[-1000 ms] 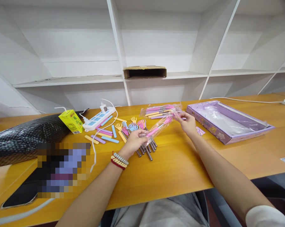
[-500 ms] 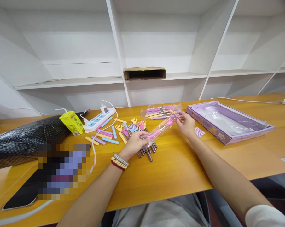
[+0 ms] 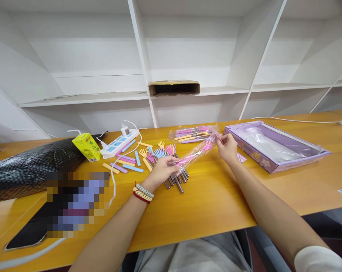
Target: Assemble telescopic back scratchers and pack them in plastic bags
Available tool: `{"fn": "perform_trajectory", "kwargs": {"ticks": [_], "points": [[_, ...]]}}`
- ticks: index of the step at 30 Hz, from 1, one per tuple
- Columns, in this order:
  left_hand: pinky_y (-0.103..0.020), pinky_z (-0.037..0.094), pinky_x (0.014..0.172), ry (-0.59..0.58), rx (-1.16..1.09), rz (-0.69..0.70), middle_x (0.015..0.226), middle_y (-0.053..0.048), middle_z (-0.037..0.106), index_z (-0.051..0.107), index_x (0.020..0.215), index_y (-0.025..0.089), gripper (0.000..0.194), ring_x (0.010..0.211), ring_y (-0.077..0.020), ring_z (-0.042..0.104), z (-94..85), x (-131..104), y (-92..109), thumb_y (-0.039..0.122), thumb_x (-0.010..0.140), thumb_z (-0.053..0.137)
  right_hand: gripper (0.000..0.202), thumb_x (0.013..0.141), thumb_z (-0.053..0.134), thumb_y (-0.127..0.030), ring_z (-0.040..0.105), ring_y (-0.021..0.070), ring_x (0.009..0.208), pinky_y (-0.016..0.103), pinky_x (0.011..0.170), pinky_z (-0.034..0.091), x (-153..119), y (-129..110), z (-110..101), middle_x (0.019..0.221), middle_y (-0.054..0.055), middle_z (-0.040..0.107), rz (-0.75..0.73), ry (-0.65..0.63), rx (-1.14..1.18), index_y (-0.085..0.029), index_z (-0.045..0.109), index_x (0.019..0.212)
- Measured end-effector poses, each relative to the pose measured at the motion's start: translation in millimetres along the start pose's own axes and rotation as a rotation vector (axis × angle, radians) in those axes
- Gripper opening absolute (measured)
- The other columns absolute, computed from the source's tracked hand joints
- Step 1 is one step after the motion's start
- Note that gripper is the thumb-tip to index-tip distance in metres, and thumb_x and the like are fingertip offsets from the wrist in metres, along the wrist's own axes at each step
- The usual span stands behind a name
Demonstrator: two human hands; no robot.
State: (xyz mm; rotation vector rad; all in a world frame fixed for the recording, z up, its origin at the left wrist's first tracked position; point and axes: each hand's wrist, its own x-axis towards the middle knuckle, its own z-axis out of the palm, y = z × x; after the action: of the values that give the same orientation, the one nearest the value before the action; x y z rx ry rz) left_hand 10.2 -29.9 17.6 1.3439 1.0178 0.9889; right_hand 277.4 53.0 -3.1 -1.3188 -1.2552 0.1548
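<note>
The pink hand-shaped scratcher in a clear plastic sleeve (image 3: 191,156) is held slantwise over the bench (image 3: 199,217), between two hands set apart: the left hand (image 3: 161,172) is closed on its lower end, and the right hand (image 3: 227,148) pinches the film at its upper end. The scratcher appears to lie fully inside the film; whether the sleeve is sealed cannot be told. Just behind, a pile of pink, purple and yellow scratchers in clear film (image 3: 192,134) looks like the finished share. By the left hand, a cluster of loose metal rods with pink, blue and yellow claw heads (image 3: 171,150) shows no film, and flat pastel plastic strips (image 3: 132,168) lie separate farther left, so the work seems only partway along. For movement, the bare wooden top between the rods and the front edge gives the widest room, with both hands well back from that edge. The purple cardboard tray with raised walls (image 3: 298,163) limits the right side, while the white power strip with blue sockets (image 3: 118,143) and its trailing white cable (image 3: 113,185) crowd the left.
</note>
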Motion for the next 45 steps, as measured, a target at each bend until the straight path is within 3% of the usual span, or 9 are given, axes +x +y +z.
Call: {"fn": "perform_trajectory", "kwargs": {"ticks": [8, 16, 19, 24, 31, 37, 45], "points": [[-0.024, 0.045, 0.052, 0.106, -0.024, -0.003, 0.060, -0.002, 0.061, 0.060, 0.085, 0.009, 0.025, 0.051, -0.0106, 0.055, -6.8, 3.5, 2.6, 0.016, 0.063, 0.069, 0.039, 0.058, 0.072, -0.037, 0.061, 0.0154, 0.057, 0.029, 0.055, 0.050, 10.5, 6.0, -1.9, 0.064, -0.001, 0.061, 0.236, -0.021, 0.531, -0.020, 0.043, 0.077], [-0.025, 0.048, 0.055, 0.139, -0.052, -0.026, 0.067, -0.004, 0.063, 0.061, 0.087, 0.010, 0.030, 0.057, -0.0122, 0.058, -7.0, 4.3, 1.0, 0.017, 0.060, 0.072, 0.047, 0.047, 0.079, -0.028, 0.052, 0.0091, 0.047, 0.022, 0.045, 0.043, 12.6, 0.4, -5.2, 0.062, -0.004, 0.061, 0.322, -0.061, 0.703, -0.018, 0.053, 0.085], [-0.025, 0.048, 0.055, 0.124, -0.046, -0.016, 0.067, -0.004, 0.064, 0.062, 0.087, 0.010, 0.029, 0.058, -0.0125, 0.059, -6.7, 4.3, 0.4, 0.018, 0.060, 0.072, 0.041, 0.049, 0.077, -0.028, 0.053, 0.0085, 0.052, 0.019, 0.043, 0.040, 11.5, -2.1, -6.3, 0.067, -0.002, 0.061, 0.329, -0.124, 0.717, -0.017, 0.057, 0.084], [-0.023, 0.044, 0.052, 0.103, -0.023, -0.006, 0.060, -0.001, 0.061, 0.062, 0.087, 0.010, 0.031, 0.051, -0.0105, 0.055, -8.2, 5.5, -1.1, 0.020, 0.060, 0.072, 0.021, 0.062, 0.064, -0.032, 0.049, 0.0073, 0.053, 0.016, 0.039, 0.037, 7.9, -7.1, -7.8, 0.069, -0.002, 0.057, 0.277, -0.269, 0.570, -0.018, 0.060, 0.077], [-0.022, 0.043, 0.051, 0.130, -0.012, -0.023, 0.063, -0.001, 0.061, 0.062, 0.090, 0.010, 0.032, 0.052, -0.0097, 0.054, -9.1, 5.3, 0.5, 0.019, 0.060, 0.071, 0.017, 0.069, 0.053, -0.033, 0.050, 0.0091, 0.048, 0.017, 0.034, 0.036, 8.5, -7.5, -8.9, 0.060, -0.001, 0.055, 0.288, -0.270, 0.547, -0.017, 0.059, 0.069], [-0.022, 0.043, 0.050, 0.127, -0.013, -0.029, 0.061, -0.001, 0.061, 0.063, 0.088, 0.010, 0.032, 0.050, -0.0098, 0.054, -12.2, 6.5, -0.2, 0.020, 0.059, 0.072, 0.028, 0.062, 0.067, -0.037, 0.053, 0.0105, 0.056, 0.020, 0.038, 0.044, 11.4, -2.8, -12.9, 0.075, 0.003, 0.064, 0.214, -0.317, 0.461, -0.016, 0.069, 0.081], [-0.024, 0.045, 0.052, 0.114, -0.043, -0.016, 0.059, -0.001, 0.061, 0.063, 0.086, 0.010, 0.029, 0.052, -0.0105, 0.055, -11.5, 5.8, -0.5, 0.019, 0.060, 0.072, 0.027, 0.047, 0.079, -0.025, 0.058, 0.0118, 0.055, 0.023, 0.043, 0.047, 13.7, 1.5, -12.2, 0.067, 0.003, 0.065, 0.358, -0.245, 0.612, -0.014, 0.067, 0.068]]}}
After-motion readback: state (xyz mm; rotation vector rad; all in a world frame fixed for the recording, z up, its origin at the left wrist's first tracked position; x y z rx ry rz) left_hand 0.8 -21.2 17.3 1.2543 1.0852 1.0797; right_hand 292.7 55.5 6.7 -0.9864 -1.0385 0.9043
